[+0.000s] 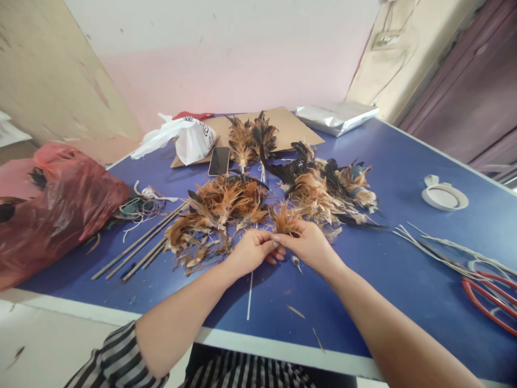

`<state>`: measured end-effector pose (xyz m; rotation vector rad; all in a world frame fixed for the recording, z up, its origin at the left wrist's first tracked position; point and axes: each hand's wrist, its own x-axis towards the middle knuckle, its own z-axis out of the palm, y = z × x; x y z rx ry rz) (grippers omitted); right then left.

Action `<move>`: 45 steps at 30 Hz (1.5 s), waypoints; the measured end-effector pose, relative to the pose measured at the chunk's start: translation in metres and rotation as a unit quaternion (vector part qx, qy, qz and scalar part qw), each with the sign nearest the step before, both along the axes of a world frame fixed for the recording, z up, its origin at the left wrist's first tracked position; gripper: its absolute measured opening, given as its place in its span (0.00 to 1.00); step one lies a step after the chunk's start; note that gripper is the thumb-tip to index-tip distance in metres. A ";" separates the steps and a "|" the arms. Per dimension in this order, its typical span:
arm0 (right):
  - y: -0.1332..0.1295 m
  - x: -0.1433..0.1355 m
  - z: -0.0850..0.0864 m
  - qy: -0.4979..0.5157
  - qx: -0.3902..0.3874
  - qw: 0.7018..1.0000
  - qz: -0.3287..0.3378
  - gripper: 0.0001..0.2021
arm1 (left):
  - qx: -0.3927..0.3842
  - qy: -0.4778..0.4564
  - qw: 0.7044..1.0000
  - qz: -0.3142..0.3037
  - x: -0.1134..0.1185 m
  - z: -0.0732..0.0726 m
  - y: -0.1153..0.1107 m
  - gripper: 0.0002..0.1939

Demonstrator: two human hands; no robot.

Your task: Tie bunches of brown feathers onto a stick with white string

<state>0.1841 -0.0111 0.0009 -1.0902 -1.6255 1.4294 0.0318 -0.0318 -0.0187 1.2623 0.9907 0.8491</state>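
Both hands in one grip: left hand point(253, 250) and right hand point(313, 247) meet fingertip to fingertip, closed narrow on a small feather bunch point(284, 220). Bunch stands tips away from the person, just over the tabletop point(407, 172); quill ends are hidden by the fingers.

Step in hand, my read: gathering and evening up feathers at the base. Next move calls for a firm pinch on the quills so nothing fans out, and one hand free to add a feather or bind. No binding visible at the fingers.

Just beyond the grip: brown feather pile point(226, 203) ahead-left, dark-and-tan pile point(317, 191) ahead-right, both within easy reach. One loose feather point(297, 263) lies near the right hand.

Farther out, two upright-looking bunches point(241, 141) lie side by side, partly on cardboard point(297, 126); white at their bases, maybe string.

Sticks point(135, 252) off left, by the red bag point(76, 188). Pale strands point(434, 252) and red-handled scissors point(468, 297) off right, white roll point(443, 206) beyond.
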 end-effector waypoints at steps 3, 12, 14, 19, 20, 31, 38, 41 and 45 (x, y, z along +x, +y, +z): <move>0.000 -0.002 -0.003 0.006 0.021 1.000 -0.018 0.07 | 0.031 0.013 0.999 0.017 0.002 0.000 -0.001 0.13; 0.003 -0.001 -0.006 0.005 0.100 0.993 -0.068 0.07 | 0.229 0.134 0.961 0.077 0.002 0.002 -0.006 0.14; 0.003 -0.002 -0.008 -0.010 0.121 0.989 -0.080 0.08 | 0.234 0.145 0.959 0.071 0.001 0.003 -0.006 0.14; 0.000 -0.003 -0.008 -0.044 0.155 0.983 -0.084 0.10 | 0.250 0.176 0.949 0.078 -0.001 0.005 -0.005 0.12; -0.001 -0.003 -0.008 -0.049 0.158 0.983 -0.079 0.10 | 0.249 0.175 0.949 0.082 -0.001 0.006 -0.005 0.12; 0.001 0.003 -0.004 -0.078 0.199 0.974 -0.081 0.19 | -0.081 -0.101 0.985 0.116 -0.009 0.003 0.007 0.10; -0.003 0.000 -0.005 -0.271 0.402 0.872 -0.068 0.27 | -0.171 -0.251 0.947 0.105 -0.007 0.005 0.005 0.11; -0.003 -0.002 -0.006 -0.300 0.405 0.859 -0.089 0.26 | -0.163 -0.248 0.952 0.077 -0.001 0.004 0.000 0.10; -0.003 -0.002 -0.005 -0.313 0.373 0.866 -0.108 0.23 | -0.132 -0.216 0.965 0.069 0.003 0.003 -0.003 0.12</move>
